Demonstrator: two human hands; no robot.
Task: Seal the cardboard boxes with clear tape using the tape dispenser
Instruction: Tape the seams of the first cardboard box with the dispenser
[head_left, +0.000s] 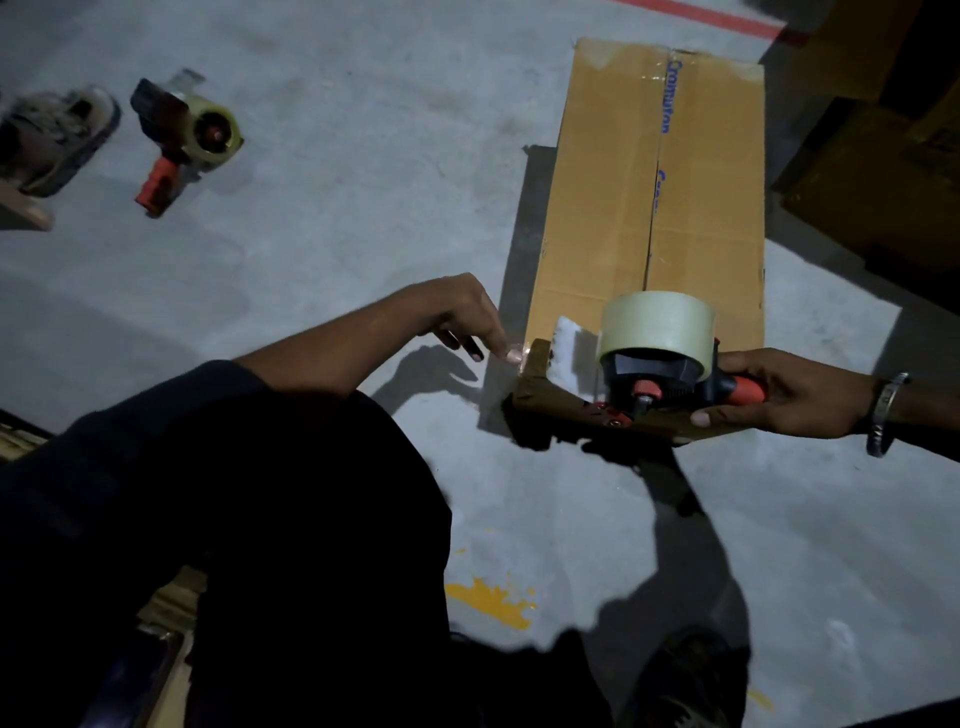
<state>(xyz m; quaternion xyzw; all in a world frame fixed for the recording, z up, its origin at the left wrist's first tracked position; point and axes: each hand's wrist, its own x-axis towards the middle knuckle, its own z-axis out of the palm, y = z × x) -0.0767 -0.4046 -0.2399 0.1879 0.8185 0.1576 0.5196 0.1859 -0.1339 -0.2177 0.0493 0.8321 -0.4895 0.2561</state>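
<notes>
Cardboard box (660, 197) on floor, dispenser (654, 358) at its near end. Your right hand (789, 395) clenches orange handle — keep hold there. Left hand (462, 317) fingers extended, pinning tape end (clear, flimsy, sticky) beside box's near-left corner. Box stiff, light.

You have a single view, worn on the head, looking steeply down and forward at the floor (363, 208); the wide lens bends the edges; your own dark-clothed legs (291, 519) fill the lower left, close under the lens; the box (623, 208) lies ahead and right, near enough to read some blue print; both hands reach in at mid-frame, the left hand (460, 317) from below, the right hand (779, 395) from the right edge; there is no second view to overlap.
</notes>
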